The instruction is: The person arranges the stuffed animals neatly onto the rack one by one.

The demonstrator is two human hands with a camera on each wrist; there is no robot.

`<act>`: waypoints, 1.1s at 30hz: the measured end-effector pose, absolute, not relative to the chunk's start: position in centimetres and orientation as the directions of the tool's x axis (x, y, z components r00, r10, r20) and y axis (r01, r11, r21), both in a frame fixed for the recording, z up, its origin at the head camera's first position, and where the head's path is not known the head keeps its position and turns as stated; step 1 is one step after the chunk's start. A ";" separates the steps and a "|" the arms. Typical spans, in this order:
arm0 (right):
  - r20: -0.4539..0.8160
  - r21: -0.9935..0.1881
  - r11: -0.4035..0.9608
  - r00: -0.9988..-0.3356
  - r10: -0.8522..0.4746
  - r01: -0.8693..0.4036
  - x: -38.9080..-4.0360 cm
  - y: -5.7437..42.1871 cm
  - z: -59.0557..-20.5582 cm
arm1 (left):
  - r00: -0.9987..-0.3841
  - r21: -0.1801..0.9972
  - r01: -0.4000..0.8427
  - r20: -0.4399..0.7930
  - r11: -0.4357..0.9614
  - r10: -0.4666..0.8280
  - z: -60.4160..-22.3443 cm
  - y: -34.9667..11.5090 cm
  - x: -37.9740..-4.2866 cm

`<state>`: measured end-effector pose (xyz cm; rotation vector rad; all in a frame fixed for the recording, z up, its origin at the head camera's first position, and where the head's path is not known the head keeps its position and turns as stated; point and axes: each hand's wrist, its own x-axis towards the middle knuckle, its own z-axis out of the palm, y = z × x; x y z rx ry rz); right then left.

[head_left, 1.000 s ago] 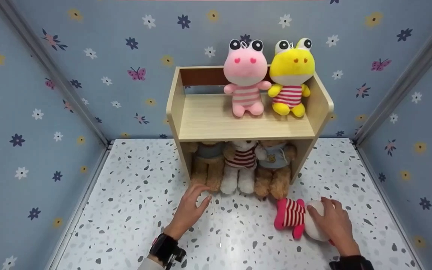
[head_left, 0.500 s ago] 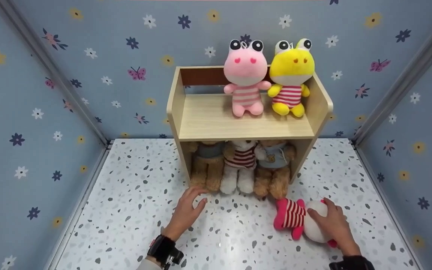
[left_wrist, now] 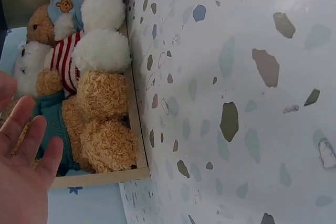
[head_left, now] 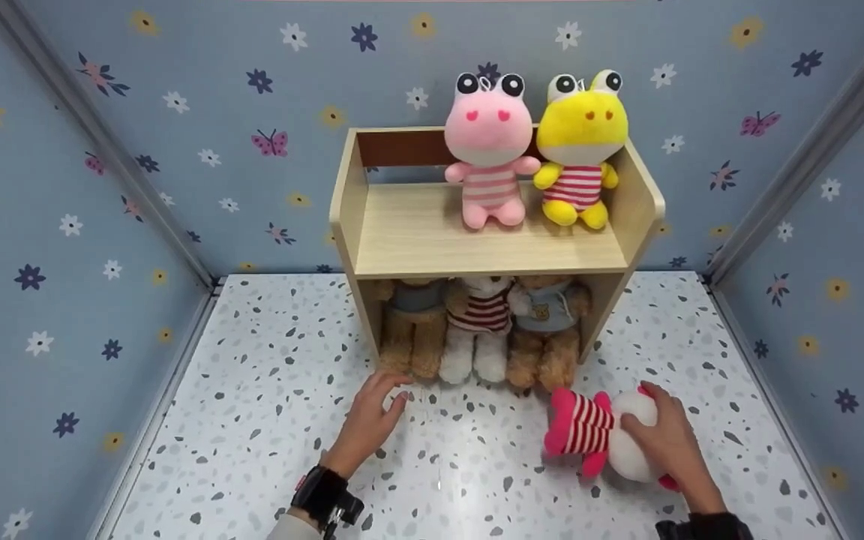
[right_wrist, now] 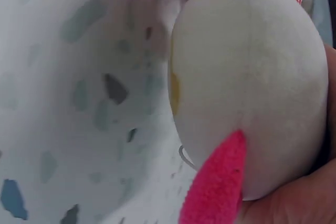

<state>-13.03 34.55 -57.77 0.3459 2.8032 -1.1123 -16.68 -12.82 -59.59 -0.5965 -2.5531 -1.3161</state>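
A plush toy [head_left: 589,424] with a white head, pink limbs and a red-and-white striped body lies on its side at the front right of the speckled surface. My right hand [head_left: 668,442] grips it by the head, thumb on one side and fingers round the other. In the right wrist view the smooth white head [right_wrist: 247,77] fills much of the picture, with a pink ear [right_wrist: 218,182] sticking out below. My left hand [head_left: 372,416] holds nothing; its fingers are loosely bent, just in front of the brown teddy bear [head_left: 413,337] at the lower left of the shelf.
A two-level wooden shelf [head_left: 417,255] stands against the flowered back wall. On top sit a pink frog plush [head_left: 488,142] and a yellow frog plush [head_left: 582,142], towards the right. Below are a white bear [head_left: 481,330] and another brown bear [head_left: 544,330]. Patterned walls enclose both sides.
My right hand keeps its grip on the plush toy's head, and the toy has turned slightly. My left hand has drawn back a little to the left. The head view has shifted slightly.
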 end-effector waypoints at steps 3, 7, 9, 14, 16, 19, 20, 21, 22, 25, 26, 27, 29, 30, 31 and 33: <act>-0.127 -0.692 0.693 -0.979 0.160 0.203 -12.9 33.7 -56.6 | -0.896 0.728 0.445 0.353 0.521 0.271 -59.4 -12.5 -16.7; -0.083 -0.715 0.680 -0.985 0.153 0.166 -12.7 32.5 -55.3 | -0.895 0.740 0.443 0.334 0.507 0.295 -59.0 -11.8 -16.8; -0.063 -0.724 0.674 -0.987 0.149 0.148 -12.7 31.9 -54.8 | -0.895 0.743 0.440 0.322 0.504 0.308 -58.8 -11.3 -16.8; 0.018 -0.741 0.668 -0.992 0.122 0.068 -12.9 30.5 -54.1 | -0.894 0.764 0.428 0.281 0.483 0.348 -58.2 -9.9 -16.6; 0.049 -0.743 0.668 -0.993 0.109 0.036 -13.0 29.9 -54.0 | -0.891 0.779 0.420 0.257 0.466 0.374 -58.0 -9.1 -16.5; 0.084 -0.750 0.661 -0.992 0.096 0.001 -13.2 28.9 -53.9 | -0.882 0.813 0.404 0.224 0.419 0.415 -57.7 -7.9 -16.2; 0.095 -0.755 0.656 -0.991 0.095 -0.010 -13.2 28.5 -53.9 | -0.880 0.836 0.383 0.200 0.393 0.431 -57.7 -7.5 -16.1; 0.108 -0.759 0.650 -0.990 0.094 -0.021 -13.3 28.1 -53.9 | -0.877 0.860 0.358 0.177 0.363 0.446 -57.6 -7.1 -16.0; 0.120 -0.764 0.644 -0.988 0.093 -0.032 -13.4 27.8 -53.9 | -0.873 0.886 0.331 0.158 0.325 0.461 -57.5 -6.6 -16.0; 0.149 -0.778 0.625 -0.985 0.087 -0.062 -13.5 26.7 -53.9 | -0.861 0.954 0.207 0.072 0.218 0.503 -57.1 -5.4 -15.9; 0.158 -0.783 0.618 -0.984 0.086 -0.072 -13.6 26.4 -53.9 | -0.855 0.967 0.168 0.048 0.189 0.516 -57.0 -5.0 -15.8; 0.166 -0.785 0.614 -0.983 0.084 -0.080 -13.6 26.1 -53.9 | -0.849 0.974 0.147 0.036 0.170 0.528 -56.9 -4.7 -15.8; 0.180 -0.788 0.608 -0.980 0.080 -0.095 -13.7 25.5 -54.0 | -0.840 0.980 0.124 0.022 0.153 0.542 -56.7 -4.0 -15.7; 0.186 -0.788 0.607 -0.979 0.078 -0.102 -13.7 25.2 -54.0 | -0.837 0.983 0.111 0.012 0.148 0.547 -56.7 -3.7 -15.6; 0.193 -0.790 0.604 -0.978 0.077 -0.109 -13.7 25.0 -54.1 | -0.837 0.984 0.098 0.002 0.146 0.547 -56.7 -3.5 -15.6; 0.207 -0.787 0.605 -0.976 0.073 -0.122 -13.7 24.6 -54.1 | -0.839 0.988 0.071 -0.017 0.139 0.544 -56.7 -3.0 -15.4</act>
